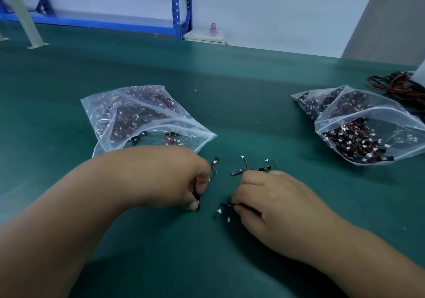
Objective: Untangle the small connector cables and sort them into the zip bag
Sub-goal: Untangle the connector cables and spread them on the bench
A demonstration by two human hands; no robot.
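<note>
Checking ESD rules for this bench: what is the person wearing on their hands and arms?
Nothing that shows. The left hand and right hand are both ungloved, with no ring, watch or wrist strap visible. No sleeve is in view; the arms are uncovered right to the picture's edge.

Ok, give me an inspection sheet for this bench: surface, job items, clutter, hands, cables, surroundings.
Surface: green mat, with a few white specks.
Job's things: two clear zip bags holding connector cables, the left bag and the right bag.
Clutter: red-and-black wire bundle at the far right edge.
Hands: left hand pinches a small cable; right hand pinches a second cable.
Cables: loose connector cables lie on the mat just beyond the hands.
Surroundings: blue shelving; pink bottle on a white ledge.
</note>
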